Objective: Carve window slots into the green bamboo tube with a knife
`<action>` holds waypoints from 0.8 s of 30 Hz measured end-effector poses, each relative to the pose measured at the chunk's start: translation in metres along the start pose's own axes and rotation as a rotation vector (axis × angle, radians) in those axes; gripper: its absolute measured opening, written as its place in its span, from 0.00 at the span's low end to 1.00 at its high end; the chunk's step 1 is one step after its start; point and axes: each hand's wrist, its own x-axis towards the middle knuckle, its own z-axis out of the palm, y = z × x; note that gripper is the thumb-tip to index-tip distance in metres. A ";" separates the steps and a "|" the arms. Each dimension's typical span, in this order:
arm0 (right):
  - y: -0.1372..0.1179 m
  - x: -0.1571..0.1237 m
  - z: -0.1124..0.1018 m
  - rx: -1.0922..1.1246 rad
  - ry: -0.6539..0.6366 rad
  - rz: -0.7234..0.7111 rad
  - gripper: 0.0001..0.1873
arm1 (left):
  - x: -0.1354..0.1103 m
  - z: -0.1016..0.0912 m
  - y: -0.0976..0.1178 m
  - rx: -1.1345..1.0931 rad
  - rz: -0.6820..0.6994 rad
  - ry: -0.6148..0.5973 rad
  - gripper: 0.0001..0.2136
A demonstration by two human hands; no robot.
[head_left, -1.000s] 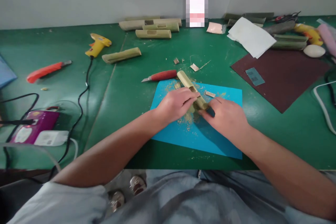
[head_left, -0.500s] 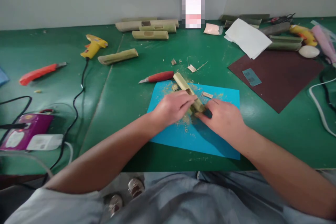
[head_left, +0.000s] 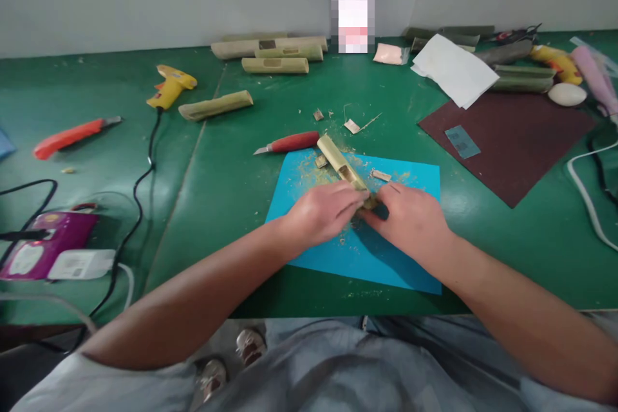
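A short bamboo piece [head_left: 340, 163] with a cut slot lies slanted on a blue sheet [head_left: 318, 251] strewn with shavings. My left hand [head_left: 321, 212] is closed over its near end, fingers pressed on top. My right hand [head_left: 410, 219] is closed at that same end around a small dark object I cannot make out. A red-handled carving knife [head_left: 290, 142] lies just beyond the sheet, apart from both hands.
Several bamboo pieces [head_left: 270, 55] lie by the back wall, one [head_left: 215, 105] nearer. A yellow glue gun [head_left: 170, 86], a red utility knife [head_left: 67, 136] and cables sit left. A dark red sheet [head_left: 521, 141], white paper [head_left: 454, 71] and more tools lie right.
My left hand has slid a little toward me along the bamboo, uncovering more of the slot. The right hand has stayed at the near end. The view shifted slightly.
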 end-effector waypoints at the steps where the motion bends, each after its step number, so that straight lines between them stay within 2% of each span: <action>1: 0.000 0.000 0.000 0.000 -0.003 0.000 0.17 | 0.000 0.000 0.001 0.010 -0.018 0.023 0.11; 3: 0.001 0.000 0.001 -0.004 -0.003 0.001 0.16 | 0.001 -0.001 0.002 0.006 -0.030 0.010 0.11; 6: 0.001 0.000 0.002 -0.014 0.014 -0.007 0.15 | 0.002 -0.002 0.003 -0.047 0.019 -0.091 0.11; 10: 0.000 0.000 0.001 -0.019 0.002 -0.009 0.16 | 0.003 -0.002 0.002 -0.019 -0.025 0.028 0.10; 14: -0.001 0.001 -0.001 -0.019 -0.027 -0.005 0.15 | 0.002 -0.001 0.002 -0.057 0.039 -0.068 0.11; 18: -0.001 0.001 0.000 -0.014 -0.012 -0.008 0.16 | 0.003 -0.002 0.001 0.005 -0.038 0.035 0.11; 22: 0.000 0.001 0.000 -0.002 -0.023 -0.014 0.14 | 0.004 -0.003 0.002 -0.032 0.043 -0.093 0.11; 24: 0.000 0.001 -0.001 0.001 -0.030 -0.004 0.15 | 0.005 -0.003 0.002 -0.022 0.012 -0.031 0.10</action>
